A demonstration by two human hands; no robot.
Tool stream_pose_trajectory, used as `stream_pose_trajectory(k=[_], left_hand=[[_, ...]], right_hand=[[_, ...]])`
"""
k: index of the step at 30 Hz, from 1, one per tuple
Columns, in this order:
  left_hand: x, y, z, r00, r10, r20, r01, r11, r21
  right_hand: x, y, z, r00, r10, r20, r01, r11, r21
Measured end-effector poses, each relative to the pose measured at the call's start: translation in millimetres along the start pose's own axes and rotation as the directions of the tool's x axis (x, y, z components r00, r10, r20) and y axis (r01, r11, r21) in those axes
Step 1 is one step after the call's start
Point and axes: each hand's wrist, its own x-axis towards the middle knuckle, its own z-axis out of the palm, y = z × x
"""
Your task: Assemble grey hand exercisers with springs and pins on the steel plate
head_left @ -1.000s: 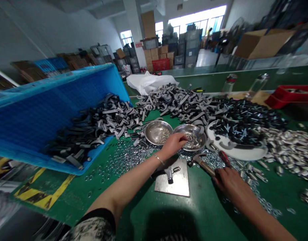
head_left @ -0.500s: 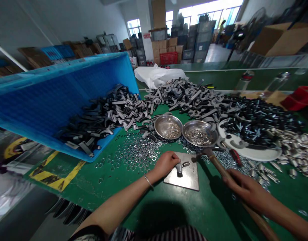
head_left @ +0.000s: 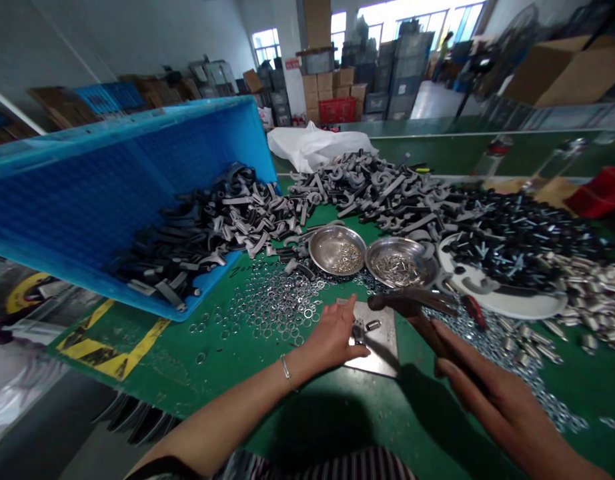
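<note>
My left hand (head_left: 330,339) is at the steel plate (head_left: 382,360), its index finger stretched forward and its thumb near the plate's front edge. Between them is a small grey curved metal part (head_left: 358,333), partly hidden by the fingers, which appear to hold it. Just right of that part, a small coil spring (head_left: 373,325) lies on the plate. My right hand (head_left: 497,393) is wrapped round the wooden handle of a hammer (head_left: 412,299). The hammer's head is raised over the plate's far right corner, blurred by motion.
Two steel bowls (head_left: 332,232) of small metal parts stand behind the plate. Loose rings (head_left: 282,303) are scattered to the left. A tipped blue crate (head_left: 112,167) holds grey and black handle parts. At right are a white dish (head_left: 517,303), black-headed screws (head_left: 512,233) and metal sleeves (head_left: 602,300).
My left hand has moved down and round the grey part, its index finger now extended. The hammer has risen closer to the camera, and my right hand with it. The spring stays on the plate.
</note>
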Motion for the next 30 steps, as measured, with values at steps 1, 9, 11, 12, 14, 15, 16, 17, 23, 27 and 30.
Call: stream_pose_trajectory(k=[1,9,11,12,14,15,16,17,23,27,30], left_hand=[[-2,0,2.8,1.0,-0.018,0.016,0.018,0.999,-0.034],[-10,-1,2.6,0.997,-0.042,0.067,0.054,0.982,-0.183],[-10,-12,-10.1,0.999,-0.011,0.034,0.019,0.976,-0.216],[-8,-23,-19.6,1.0,-0.012,-0.016,0.008,0.978,-0.21],[0,-54,-44.3,0.983,-0.07,-0.169,0.053,0.993,-0.104],[6,-72,-58.3,0.963,-0.112,-0.245,0.113,0.994,-0.013],[12,-91,-72.3,0.944,-0.154,-0.291,0.186,0.979,0.087],[18,-110,-85.3,0.942,-0.177,-0.286,0.233,0.957,0.174],[51,-173,-116.1,0.963,-0.153,-0.221,0.211,0.939,0.271],[81,-169,-111.2,0.922,-0.175,-0.344,0.275,0.924,0.267],[118,-165,-112.8,0.922,-0.165,-0.351,0.265,0.929,0.257]], right_hand=[[3,-1,3,0.999,-0.009,0.03,0.009,1.0,-0.009],[6,66,29,0.965,0.247,0.091,-0.242,0.968,-0.061],[6,79,31,0.988,0.144,-0.05,-0.15,0.974,-0.171],[8,80,34,0.993,0.043,-0.11,-0.068,0.971,-0.228],[16,71,43,0.979,-0.138,-0.152,0.09,0.954,-0.286],[21,61,50,0.975,-0.18,-0.133,0.138,0.951,-0.277],[27,49,59,0.977,-0.19,-0.094,0.162,0.954,-0.252],[34,38,68,0.982,-0.181,-0.05,0.166,0.961,-0.221],[63,11,111,0.997,-0.074,0.003,0.073,0.976,-0.204],[66,19,105,0.999,-0.03,0.013,0.031,0.992,-0.124],[69,18,94,0.999,-0.034,-0.036,0.034,0.999,0.016]])
